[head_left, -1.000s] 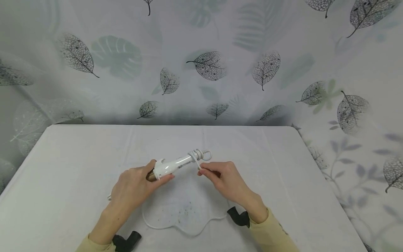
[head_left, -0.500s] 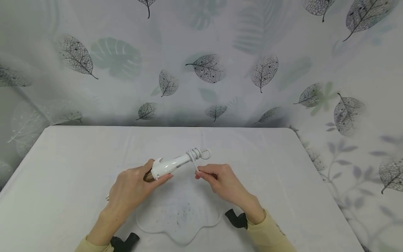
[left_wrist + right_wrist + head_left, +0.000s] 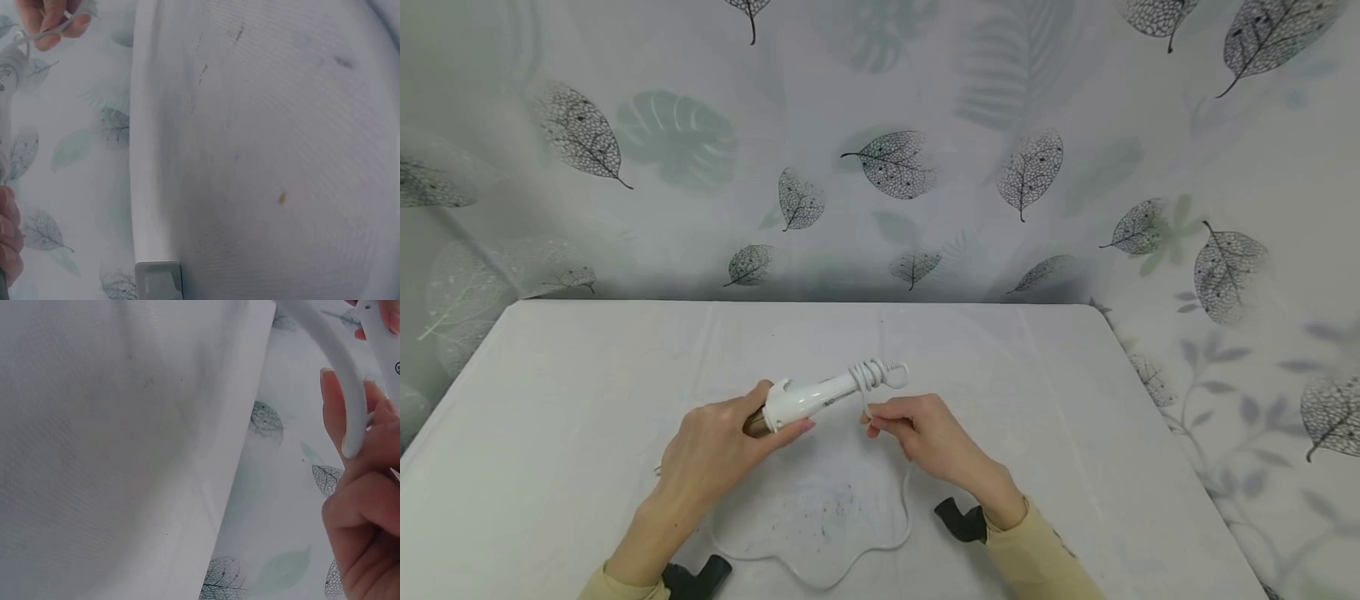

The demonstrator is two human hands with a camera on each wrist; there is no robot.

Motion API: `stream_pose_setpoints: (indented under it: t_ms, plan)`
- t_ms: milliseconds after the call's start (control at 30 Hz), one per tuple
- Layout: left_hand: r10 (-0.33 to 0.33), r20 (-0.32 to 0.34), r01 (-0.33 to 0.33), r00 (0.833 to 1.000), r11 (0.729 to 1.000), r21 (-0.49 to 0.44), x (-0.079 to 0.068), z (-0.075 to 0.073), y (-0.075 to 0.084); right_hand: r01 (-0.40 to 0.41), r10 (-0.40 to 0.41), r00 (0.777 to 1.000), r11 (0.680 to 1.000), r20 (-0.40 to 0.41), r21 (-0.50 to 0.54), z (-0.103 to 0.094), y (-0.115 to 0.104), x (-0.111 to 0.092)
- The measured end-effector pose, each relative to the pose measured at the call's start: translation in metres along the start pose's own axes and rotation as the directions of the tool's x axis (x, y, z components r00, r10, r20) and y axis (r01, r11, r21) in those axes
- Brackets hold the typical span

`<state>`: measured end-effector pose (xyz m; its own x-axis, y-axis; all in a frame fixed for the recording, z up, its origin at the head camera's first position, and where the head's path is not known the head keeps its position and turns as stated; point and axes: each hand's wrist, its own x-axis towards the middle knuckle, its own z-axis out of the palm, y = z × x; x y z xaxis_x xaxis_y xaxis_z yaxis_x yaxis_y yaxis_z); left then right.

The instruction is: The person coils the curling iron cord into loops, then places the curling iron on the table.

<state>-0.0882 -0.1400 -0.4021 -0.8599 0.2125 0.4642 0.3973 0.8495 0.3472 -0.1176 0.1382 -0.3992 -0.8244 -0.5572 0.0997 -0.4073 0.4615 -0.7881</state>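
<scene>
A white-handled curling iron (image 3: 808,400) with a gold barrel is held above the table, tilted with its cord end up and to the right. My left hand (image 3: 711,446) grips it around the barrel, which is mostly covered. Several turns of its white cord (image 3: 867,375) wrap the narrow end of the handle. Below that end, my right hand (image 3: 934,435) pinches the cord between thumb and fingers. The right wrist view shows the cord (image 3: 347,375) passing over the fingers. In the left wrist view, the handle (image 3: 7,78) is at the left edge.
Slack cord (image 3: 880,548) hangs in a wavy loop close over the white-covered table (image 3: 587,358). Dark specks mark the cloth between my forearms. Black wrist mounts (image 3: 962,521) sit at both sleeves. A leaf-patterned curtain (image 3: 880,100) stands behind and to the right.
The right hand has circled the handle's end, adding turns of cord there. The slack loop has shifted left and its right side has drawn inward. The left hand keeps its hold.
</scene>
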Motion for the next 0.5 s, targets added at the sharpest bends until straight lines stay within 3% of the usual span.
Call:
stream_pose_setpoints:
  t_ms: [133,267,500]
  plan:
    - [0.012,-0.005,-0.012,1.0,0.999,-0.034,-0.0011,-0.0013,0.0006,-0.036,0.036,0.999,0.999,0.039,-0.013,0.0009,0.0029,0.0004]
    - [0.07,-0.025,-0.071,0.997,0.995,-0.072,-0.0005,-0.0014,0.0002,-0.061,0.061,0.995,0.998,0.082,-0.007,0.0008,0.0056,0.0006]
    - [0.122,-0.036,-0.126,0.992,0.986,-0.113,-0.0001,-0.001,0.0006,-0.094,0.095,0.995,0.996,0.044,-0.008,0.0004,0.0088,0.0009]
